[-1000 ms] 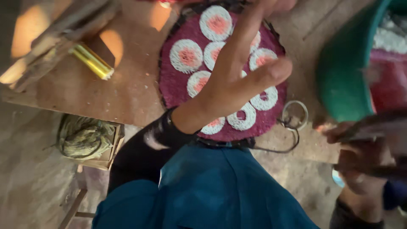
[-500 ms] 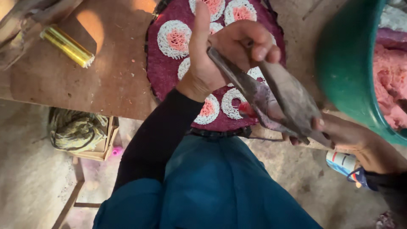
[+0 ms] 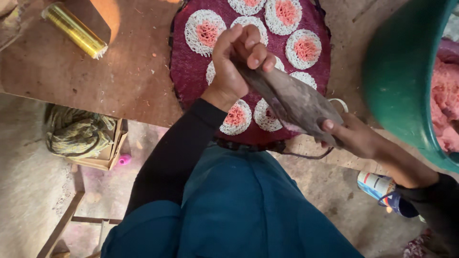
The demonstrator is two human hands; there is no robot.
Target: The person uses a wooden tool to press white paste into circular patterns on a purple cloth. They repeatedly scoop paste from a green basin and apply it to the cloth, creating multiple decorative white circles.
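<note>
We grip the limp, floppy grey cloth (image 3: 291, 98), left hand (image 3: 236, 57) pinching its top, right hand (image 3: 351, 136) clamping its lower end; it seems light.

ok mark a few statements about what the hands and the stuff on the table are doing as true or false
1. Both hands hold one flat brown tool. True: the left hand grips its narrow end and the right hand its wide end.
2. The round mat is bare. False: white lacy discs with pink centres lie on it.
3. The gold roll lies on the mat. False: it lies on the brown table, apart from the mat, to the left.
4. A green basin at the right holds pink stuff. True.
5. The right hand is inside the basin. False: it is outside, on the tool.
</note>
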